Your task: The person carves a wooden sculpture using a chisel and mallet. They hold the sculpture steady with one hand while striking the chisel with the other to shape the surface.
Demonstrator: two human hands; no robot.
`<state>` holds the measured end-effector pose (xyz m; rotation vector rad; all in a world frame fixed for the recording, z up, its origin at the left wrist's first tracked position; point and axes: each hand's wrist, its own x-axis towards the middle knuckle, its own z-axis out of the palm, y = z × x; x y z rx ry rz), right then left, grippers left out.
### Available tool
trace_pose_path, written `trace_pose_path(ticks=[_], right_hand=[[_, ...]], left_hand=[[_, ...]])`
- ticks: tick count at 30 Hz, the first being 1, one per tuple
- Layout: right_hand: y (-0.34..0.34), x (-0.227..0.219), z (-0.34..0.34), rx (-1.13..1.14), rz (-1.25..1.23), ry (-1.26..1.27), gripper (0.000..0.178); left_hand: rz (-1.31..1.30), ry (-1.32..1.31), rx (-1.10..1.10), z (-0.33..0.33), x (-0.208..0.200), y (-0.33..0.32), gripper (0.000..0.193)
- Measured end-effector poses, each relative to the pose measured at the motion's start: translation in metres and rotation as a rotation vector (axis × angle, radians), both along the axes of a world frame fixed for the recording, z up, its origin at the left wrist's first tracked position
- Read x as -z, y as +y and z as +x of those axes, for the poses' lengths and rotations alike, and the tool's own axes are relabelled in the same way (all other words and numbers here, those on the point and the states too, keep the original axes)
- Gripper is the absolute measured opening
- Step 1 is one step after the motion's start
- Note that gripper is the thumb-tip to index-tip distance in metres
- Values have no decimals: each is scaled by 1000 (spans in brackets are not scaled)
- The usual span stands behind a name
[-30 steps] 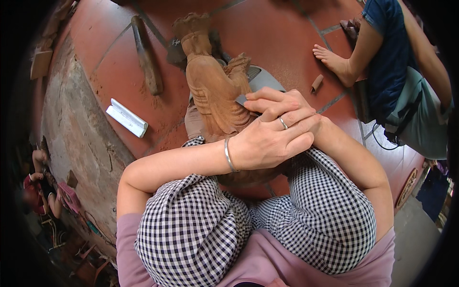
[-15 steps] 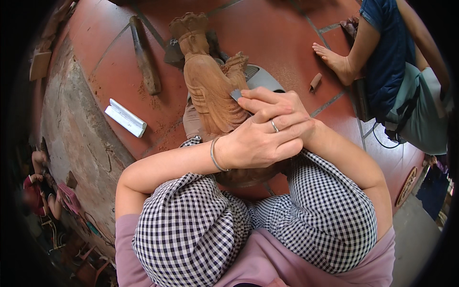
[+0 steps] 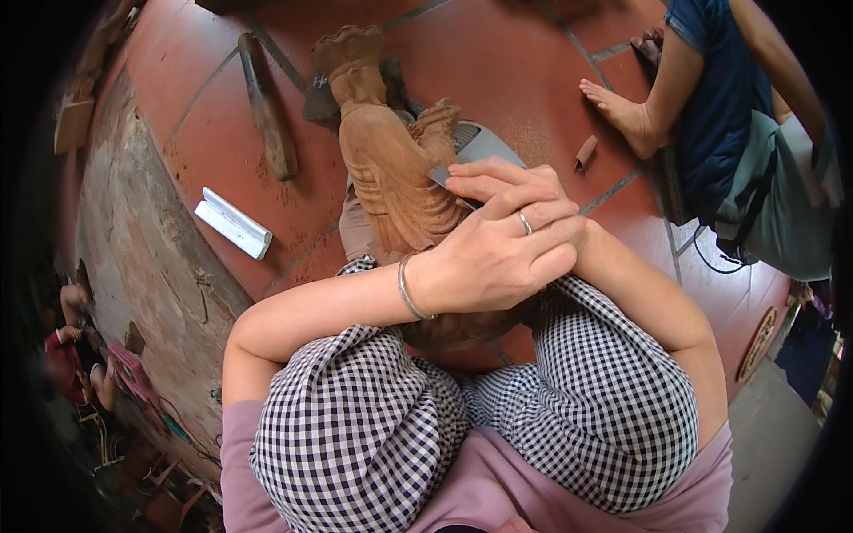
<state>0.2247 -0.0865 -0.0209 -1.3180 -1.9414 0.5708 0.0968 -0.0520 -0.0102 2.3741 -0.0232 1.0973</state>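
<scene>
Just beyond and left of the hands [image 3: 498,235], the left closed over the right, whose fingers [image 3: 484,169] pinch a grey blade [image 3: 439,176], is one brown carved figure [image 3: 380,160], long axis running away, slightly leftward, crowned head [image 3: 349,55] farthest.

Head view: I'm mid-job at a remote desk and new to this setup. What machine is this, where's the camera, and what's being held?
There's no machine: these are a person's bare hands. The camera sits on their head, looking down; its fisheye lens bends straight edges, and picture left is their left. The right hand grips a flat grey blade at a brown carved figure; contact at its tip is unclear. The left hand lies over the right. On the red tiled floor are a long wooden piece, a white strip and a small brown piece. The bare foot at right is another person's.
</scene>
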Motion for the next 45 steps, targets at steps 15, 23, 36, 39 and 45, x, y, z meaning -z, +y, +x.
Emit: trace_pose_path(ticks=[15,23,36,39,45], right_hand=[[-2,3,-7,-1,3,20,25],[-5,1,-4,15,20,3,25],[-12,-8,-6,20,35,-27,25],[-11,-9,-5,22,42,-26,25],[-12,-10,-5,13,42,-29,26]], left_hand=[[371,1012,-1269,93,22,-38,20],[307,1199,-1456,106,23,-46,20],[226,1064,-1271,106,-8,-44,22],[226,1028,-1228,101,-11,-45,23],[182,983,-1142,89,24,-55,24]])
